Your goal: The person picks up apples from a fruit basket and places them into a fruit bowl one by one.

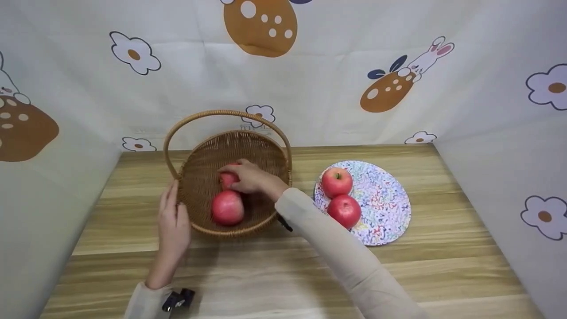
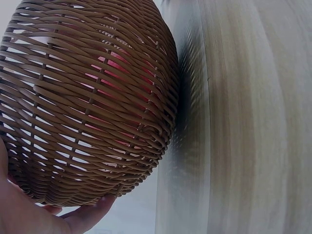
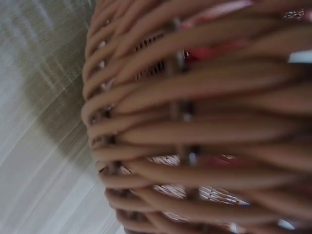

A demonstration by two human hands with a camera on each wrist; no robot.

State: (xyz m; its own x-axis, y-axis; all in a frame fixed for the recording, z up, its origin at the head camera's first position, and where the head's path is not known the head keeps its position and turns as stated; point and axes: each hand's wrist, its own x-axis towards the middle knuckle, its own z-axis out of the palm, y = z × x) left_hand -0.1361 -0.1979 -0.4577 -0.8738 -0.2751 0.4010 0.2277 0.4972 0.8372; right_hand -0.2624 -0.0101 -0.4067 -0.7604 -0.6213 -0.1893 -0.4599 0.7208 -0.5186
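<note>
A brown wicker basket [image 1: 195, 177] with a tall hoop handle stands on the table, seen from outside in both wrist views. Inside it, my right hand [image 1: 253, 178] grips a red apple [image 1: 228, 177], its fingers curled over the top and partly hiding it. A second red apple [image 1: 227, 208] lies just in front, on the basket's bottom. My left hand [image 1: 174, 223] holds the basket's left side at the rim; in the left wrist view its fingers [image 2: 92, 214] lie against the weave. The right wrist view is filled by weave [image 3: 204, 131], and the right hand is hidden there.
To the right, a round, multicoloured speckled board [image 1: 385, 204] bears a red apple [image 1: 337, 182] with its stem up and another red apple [image 1: 344, 211] touching it in front. Patterned cloth walls [image 1: 310, 88] enclose the wooden table [image 1: 443, 230] at the back and sides.
</note>
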